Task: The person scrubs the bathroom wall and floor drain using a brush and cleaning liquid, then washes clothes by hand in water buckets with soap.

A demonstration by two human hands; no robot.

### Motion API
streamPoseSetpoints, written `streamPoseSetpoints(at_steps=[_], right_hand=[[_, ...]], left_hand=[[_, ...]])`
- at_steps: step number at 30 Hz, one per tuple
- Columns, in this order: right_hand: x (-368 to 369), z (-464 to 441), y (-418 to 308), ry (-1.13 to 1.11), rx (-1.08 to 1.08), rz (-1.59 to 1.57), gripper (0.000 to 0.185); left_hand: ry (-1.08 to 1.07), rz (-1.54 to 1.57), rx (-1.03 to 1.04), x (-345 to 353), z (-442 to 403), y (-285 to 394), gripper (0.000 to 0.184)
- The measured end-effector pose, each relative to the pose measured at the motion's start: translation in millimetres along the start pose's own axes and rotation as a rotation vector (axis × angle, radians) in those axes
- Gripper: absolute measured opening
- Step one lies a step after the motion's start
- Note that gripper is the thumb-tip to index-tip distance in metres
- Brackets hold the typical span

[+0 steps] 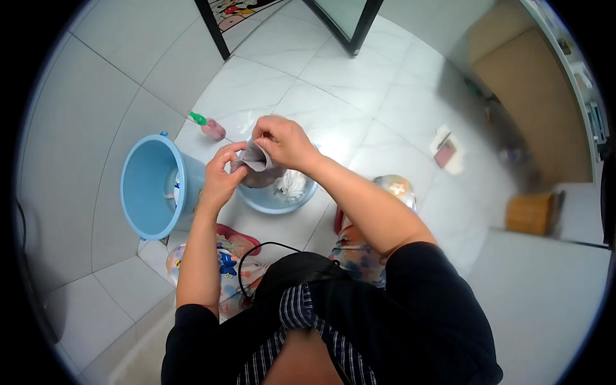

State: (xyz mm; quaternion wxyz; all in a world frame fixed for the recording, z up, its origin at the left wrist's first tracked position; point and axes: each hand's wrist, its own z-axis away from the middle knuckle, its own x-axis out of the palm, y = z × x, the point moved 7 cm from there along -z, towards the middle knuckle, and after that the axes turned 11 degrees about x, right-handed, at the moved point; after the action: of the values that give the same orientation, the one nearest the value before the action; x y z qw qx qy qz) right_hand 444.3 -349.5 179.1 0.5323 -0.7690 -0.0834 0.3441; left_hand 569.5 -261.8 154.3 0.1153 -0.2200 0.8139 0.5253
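Note:
A small grey cloth (256, 168) is stretched between my two hands, its upper edge folded open; I cannot tell what kind of garment it is. My left hand (220, 173) pinches the near left side of it. With bent fingers, my right hand (287, 145) grips the upper right edge. Under the cloth, a light blue basin (268, 208) stands on the floor between my feet. White wet-looking fabric (292, 185) lies bunched in the basin, partly covered by my right wrist and the grey cloth.
A tall blue bucket (136, 212) at the left has something white inside. Beyond the basin stands a pink bottle (213, 130) with a green top. A dark-framed door (346, 32) is at the far side. A reddish object (444, 154) lies on the tiles at right.

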Motion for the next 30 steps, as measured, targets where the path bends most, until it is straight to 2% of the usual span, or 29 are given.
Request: streamPoseSetpoints(at_steps=[1, 3, 4, 9, 10, 11, 15, 17, 18, 20, 21, 23, 24, 26, 30], right_hand=[[-3, -3, 2, 0.004, 0.003, 0.001, 0.010], [-11, -5, -9, 0.009, -0.198, -0.118, 0.009], [-4, -6, 0, -0.116, -0.059, -0.227, 0.006], [-1, -8, 10, -0.149, 0.125, -0.489, 0.004], [-3, -9, 15, -0.148, 0.194, -0.542, 0.004], [-4, -10, 15, -0.149, 0.194, -0.542, 0.004], [-12, -14, 23, -0.003, 0.190, -0.514, 0.005], [-16, -16, 28, 0.137, 0.136, -0.456, 0.007], [-17, -15, 28, 0.136, 0.134, -0.456, 0.007], [-22, -13, 39, 0.206, 0.291, -0.325, 0.009], [-22, -14, 39, 0.203, 0.288, -0.326, 0.009], [-26, -13, 37, 0.284, 0.280, -0.232, 0.011], [-25, -13, 36, 0.282, 0.279, -0.234, 0.011], [-26, -11, 29, 0.321, 0.241, -0.203, 0.011], [-33, -11, 19, 0.339, 0.242, -0.137, 0.012]], left_hand=[[0.010, 0.050, -0.067, -1, 4, -6, 0.017], [0.029, 0.065, -0.119, -4, 6, -9, 0.016], [0.053, 0.039, -0.121, -7, 6, -10, 0.015], [0.133, 0.062, -0.207, -18, 4, -1, 0.016], [0.047, 0.026, -0.242, -14, 2, 4, 0.017], [-0.039, -0.009, -0.276, -8, 2, 6, 0.018], [-0.027, 0.115, -0.229, 2, 7, 3, 0.017], [-0.177, 0.041, -0.288, 6, 12, -6, 0.019], [-0.175, 0.041, -0.287, 5, 11, -6, 0.019], [-0.203, 0.058, -0.282, 7, 12, -4, 0.022], [-0.199, 0.056, -0.283, 5, 10, -5, 0.022], [-0.183, 0.011, 0.027, -1, -1, 15, 0.021], [-0.181, 0.009, 0.025, 0, -1, 19, 0.021], [-0.017, 0.242, -0.114, -2, 0, 21, 0.019], [-0.051, 0.171, -0.108, -5, 3, 18, 0.019]])
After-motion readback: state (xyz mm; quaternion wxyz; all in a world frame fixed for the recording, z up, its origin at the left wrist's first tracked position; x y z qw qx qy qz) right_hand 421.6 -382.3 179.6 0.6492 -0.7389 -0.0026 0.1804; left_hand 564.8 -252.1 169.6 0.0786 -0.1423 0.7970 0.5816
